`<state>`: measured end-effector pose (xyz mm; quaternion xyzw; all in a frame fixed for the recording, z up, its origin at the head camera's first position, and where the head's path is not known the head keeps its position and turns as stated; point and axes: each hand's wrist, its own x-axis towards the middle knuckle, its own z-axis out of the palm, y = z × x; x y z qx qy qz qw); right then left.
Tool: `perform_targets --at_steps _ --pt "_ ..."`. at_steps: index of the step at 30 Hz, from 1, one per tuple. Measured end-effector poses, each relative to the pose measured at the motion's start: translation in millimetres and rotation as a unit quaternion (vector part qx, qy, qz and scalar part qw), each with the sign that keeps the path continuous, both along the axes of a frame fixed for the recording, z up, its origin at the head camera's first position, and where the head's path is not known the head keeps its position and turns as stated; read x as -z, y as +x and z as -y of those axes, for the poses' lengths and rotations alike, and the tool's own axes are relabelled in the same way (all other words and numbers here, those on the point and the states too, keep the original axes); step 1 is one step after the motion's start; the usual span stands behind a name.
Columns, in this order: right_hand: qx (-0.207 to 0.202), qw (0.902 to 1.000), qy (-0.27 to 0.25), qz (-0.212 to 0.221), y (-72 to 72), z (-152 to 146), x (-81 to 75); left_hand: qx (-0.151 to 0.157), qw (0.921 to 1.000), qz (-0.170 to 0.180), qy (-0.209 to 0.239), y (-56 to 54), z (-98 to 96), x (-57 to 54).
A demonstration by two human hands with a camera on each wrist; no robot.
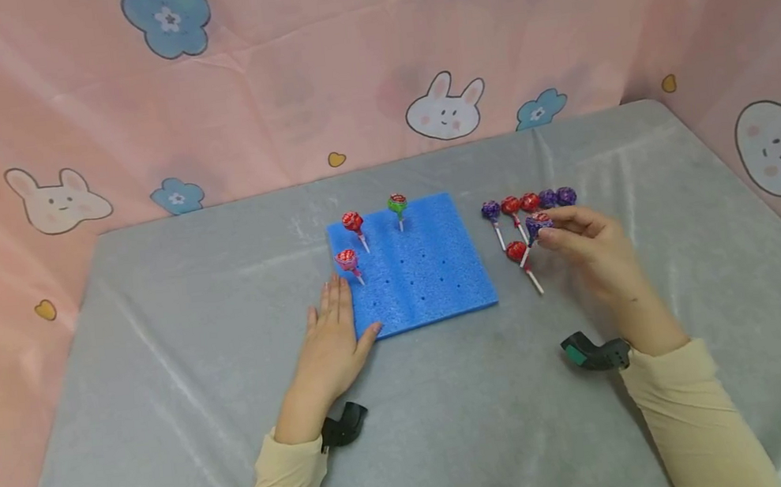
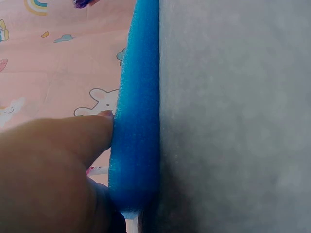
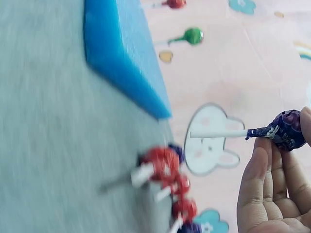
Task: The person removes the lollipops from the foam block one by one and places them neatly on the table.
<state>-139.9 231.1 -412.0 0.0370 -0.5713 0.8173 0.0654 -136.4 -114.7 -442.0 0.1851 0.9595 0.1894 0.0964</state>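
Note:
My right hand (image 1: 594,250) pinches a purple-wrapped lollipop (image 3: 286,130) by its head, its white stick hanging down and tilted in the head view. It is held over the lollipops lying right of a blue foam board (image 1: 411,305). My left hand (image 1: 330,345) lies flat along the board's left side, fingers straight, thumb at its front edge (image 2: 136,116). Upright in the board stand a red lollipop (image 1: 352,222), a pink one (image 1: 347,260) and a green one (image 1: 397,203). Small holes dot the board's top.
Right of the board lie several lollipops: a purple one (image 1: 491,211) at the row's left, red ones (image 1: 511,204), more purple ones (image 1: 566,196), and a red one (image 1: 516,252) nearer me. Grey cloth (image 1: 451,412) covers the table; a pink printed curtain (image 1: 274,89) hangs behind.

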Motion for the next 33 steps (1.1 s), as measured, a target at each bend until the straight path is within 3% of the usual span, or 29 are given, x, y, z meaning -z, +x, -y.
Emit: perform_targets --at_steps 11,16,20,24,33 --pt "0.036 0.9982 -0.029 0.037 2.0 -45.0 -1.8 0.001 1.0 0.004 0.002 0.6 0.1 -2.0" --pt "0.04 0.997 -0.037 0.055 -3.8 -64.8 -4.6 0.003 1.0 0.001 0.0 0.8 -0.1 -1.3" --pt "0.065 0.993 0.014 0.097 -14.0 -78.4 -8.5 0.003 1.0 0.001 0.0 1.2 0.2 -1.0" --pt "0.081 0.9826 0.084 0.145 -23.9 -89.6 -11.5 0.002 1.0 0.002 0.001 1.7 0.3 -1.1" --pt "0.059 0.9641 0.158 0.204 -47.6 -106.2 -11.3 0.002 1.0 -0.001 0.005 2.0 0.4 -0.6"
